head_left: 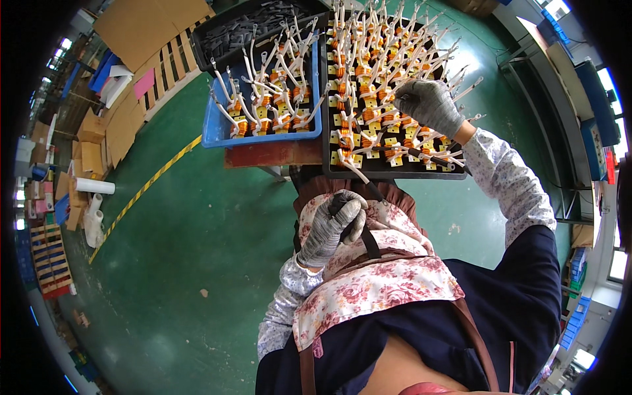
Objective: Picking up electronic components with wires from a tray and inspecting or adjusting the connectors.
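My left hand (332, 227), in a grey glove, is closed in front of my apron around dark pieces that look like black sleeves (340, 205). My right hand (431, 105), gloved too, reaches over a large black tray (408, 174) with its fingers curled together among white wire leads. Whatever lies between those fingers is hidden. Copper-orange coils (368, 102) with yellow plates stand in rows in this tray, their white leads ending in metal lugs. Several leads along the near edge carry black sleeves (421, 155); one sleeved lead (374, 189) hangs over the edge toward me.
Left of the tray, a blue crate (263, 139) holds more coils with upright leads. Behind it, a black bin (203, 56) is filled with loose black sleeves. A reddish-brown support (273, 155) sits beneath the crate. Cardboard (145, 29) on a pallet stands far left; a workbench (546, 66) runs along the right.
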`<action>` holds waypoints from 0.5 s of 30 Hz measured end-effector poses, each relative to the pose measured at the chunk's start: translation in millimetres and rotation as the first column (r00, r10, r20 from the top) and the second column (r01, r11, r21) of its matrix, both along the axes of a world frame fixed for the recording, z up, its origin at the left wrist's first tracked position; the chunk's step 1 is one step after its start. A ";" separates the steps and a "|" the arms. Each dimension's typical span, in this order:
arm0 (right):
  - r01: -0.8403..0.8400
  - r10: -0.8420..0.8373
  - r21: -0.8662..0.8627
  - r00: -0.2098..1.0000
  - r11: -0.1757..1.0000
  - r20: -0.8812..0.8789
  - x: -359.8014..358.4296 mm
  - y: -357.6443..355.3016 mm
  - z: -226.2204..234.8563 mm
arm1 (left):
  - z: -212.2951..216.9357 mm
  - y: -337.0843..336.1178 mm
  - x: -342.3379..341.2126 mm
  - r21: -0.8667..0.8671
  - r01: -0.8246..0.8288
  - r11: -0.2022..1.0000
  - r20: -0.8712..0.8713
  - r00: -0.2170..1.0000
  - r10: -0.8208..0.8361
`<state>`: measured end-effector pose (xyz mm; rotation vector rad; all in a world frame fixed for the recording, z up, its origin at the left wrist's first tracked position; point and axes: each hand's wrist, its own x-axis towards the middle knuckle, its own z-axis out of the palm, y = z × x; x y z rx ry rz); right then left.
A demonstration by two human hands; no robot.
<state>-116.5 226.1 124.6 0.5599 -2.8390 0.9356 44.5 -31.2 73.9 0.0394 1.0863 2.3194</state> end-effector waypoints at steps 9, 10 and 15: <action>-0.173 0.180 0.052 0.952 0.984 -0.247 -0.7 -1.9 -3.4 | 1.9 2.0 0.6 -0.019 0.006 1.000 -0.010 1.000 -0.006; -0.173 0.180 0.052 0.952 0.984 -0.247 0.6 -2.4 -3.9 | 1.4 2.0 0.4 -0.015 0.003 1.000 0.001 1.000 -0.003; 0.006 -0.014 -0.100 0.997 0.995 -0.072 -0.6 -0.8 -9.9 | 2.2 3.3 -0.2 -0.014 0.007 1.000 -0.007 1.000 -0.007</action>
